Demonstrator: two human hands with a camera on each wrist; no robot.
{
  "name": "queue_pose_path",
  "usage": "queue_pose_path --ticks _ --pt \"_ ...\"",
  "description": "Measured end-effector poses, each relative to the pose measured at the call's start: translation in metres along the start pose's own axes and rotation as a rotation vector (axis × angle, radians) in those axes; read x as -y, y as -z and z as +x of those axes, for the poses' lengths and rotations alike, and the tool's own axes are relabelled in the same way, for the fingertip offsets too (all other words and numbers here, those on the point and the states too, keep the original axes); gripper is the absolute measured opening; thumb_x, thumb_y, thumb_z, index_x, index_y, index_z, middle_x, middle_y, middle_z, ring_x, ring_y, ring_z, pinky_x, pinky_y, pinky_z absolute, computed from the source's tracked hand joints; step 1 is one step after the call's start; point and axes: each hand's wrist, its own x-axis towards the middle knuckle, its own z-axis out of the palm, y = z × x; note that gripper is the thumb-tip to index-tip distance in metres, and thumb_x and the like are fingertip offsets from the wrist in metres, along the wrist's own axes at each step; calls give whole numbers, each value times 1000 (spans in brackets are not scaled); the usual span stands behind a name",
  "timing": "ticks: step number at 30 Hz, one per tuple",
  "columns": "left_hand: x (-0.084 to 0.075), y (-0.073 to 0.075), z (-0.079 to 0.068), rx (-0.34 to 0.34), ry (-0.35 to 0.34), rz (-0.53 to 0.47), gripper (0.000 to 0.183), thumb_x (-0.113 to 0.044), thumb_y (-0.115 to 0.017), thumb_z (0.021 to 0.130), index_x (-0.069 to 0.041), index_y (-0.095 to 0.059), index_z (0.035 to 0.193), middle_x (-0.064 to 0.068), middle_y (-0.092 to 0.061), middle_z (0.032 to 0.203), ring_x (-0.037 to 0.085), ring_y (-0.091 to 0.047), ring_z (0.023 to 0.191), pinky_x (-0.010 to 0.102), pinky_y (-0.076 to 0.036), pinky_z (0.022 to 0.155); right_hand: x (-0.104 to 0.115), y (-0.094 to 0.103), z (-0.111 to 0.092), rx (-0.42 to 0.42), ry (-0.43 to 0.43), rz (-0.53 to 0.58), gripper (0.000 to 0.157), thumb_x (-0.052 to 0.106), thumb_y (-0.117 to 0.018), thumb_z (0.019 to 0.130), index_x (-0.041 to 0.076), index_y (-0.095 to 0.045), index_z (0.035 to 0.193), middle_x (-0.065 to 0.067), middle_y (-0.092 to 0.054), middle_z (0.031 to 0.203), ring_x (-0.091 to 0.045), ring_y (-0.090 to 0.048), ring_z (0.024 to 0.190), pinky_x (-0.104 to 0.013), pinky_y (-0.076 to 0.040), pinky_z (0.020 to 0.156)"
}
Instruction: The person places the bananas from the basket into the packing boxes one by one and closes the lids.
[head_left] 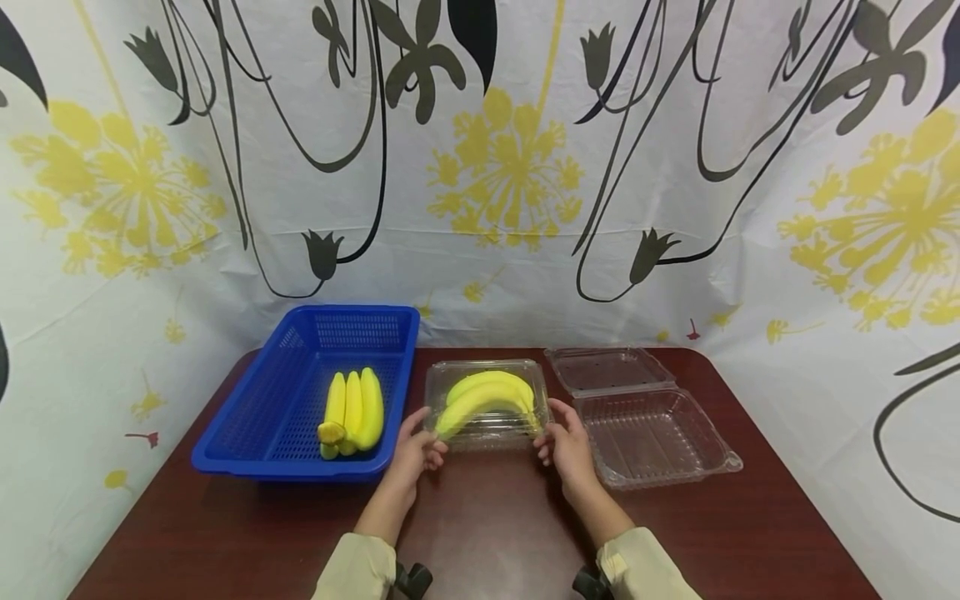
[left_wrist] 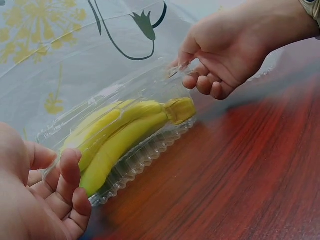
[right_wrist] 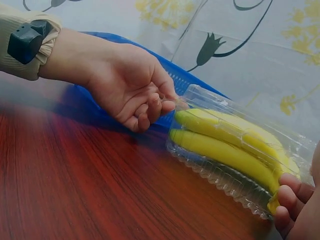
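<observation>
A clear plastic clamshell box (head_left: 441, 382) stands mid-table with its lid lying over a small bunch of yellow bananas (head_left: 483, 396). My left hand (head_left: 414, 455) pinches the box's near left corner between thumb and fingers. At the opposite side, my right hand (head_left: 568, 448) grips the right corner the same way. Through the lid in the left wrist view, the brown-yellow stem end (left_wrist: 181, 110) points toward the right hand. The ribbed lower wall (right_wrist: 225, 186) of the box shows close over the table in the right wrist view.
A blue plastic basket (head_left: 251, 429) stands at the left, holding another banana bunch (head_left: 354, 412). To the right lies a second clear clamshell (head_left: 652, 442), its lid (head_left: 611, 371) folded back. A patterned cloth (head_left: 517, 292) hangs behind the dark red table (head_left: 495, 517).
</observation>
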Motion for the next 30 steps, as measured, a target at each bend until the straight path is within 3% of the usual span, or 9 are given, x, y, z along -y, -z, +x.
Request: queue_pose_path --ticks 6,15,30 --pt "2 0 1 -8 7 8 54 -2 -44 93 1 -33 146 3 -63 66 10 -54 49 26 -45 55 -2 0 2 -9 -7 1 47 -5 -38 94 1 -40 141 -13 -57 66 -15 -48 48 -26 -41 45" --pt "2 0 2 -10 6 0 54 -2 -44 92 0 -34 146 3 -63 66 10 -53 48 25 -44 55 -26 3 20 -23 -27 16 47 0 -38 98 11 -41 143 -7 -56 65 -12 -46 47 -24 -37 43" --pt "-2 -2 5 -20 19 10 54 -2 -44 94 0 -33 147 3 -61 66 9 -52 48 25 -44 53 -26 1 26 -33 -28 41 46 1 -39 99 12 -41 144 -6 -54 64 -10 -47 47 -22 -36 43"
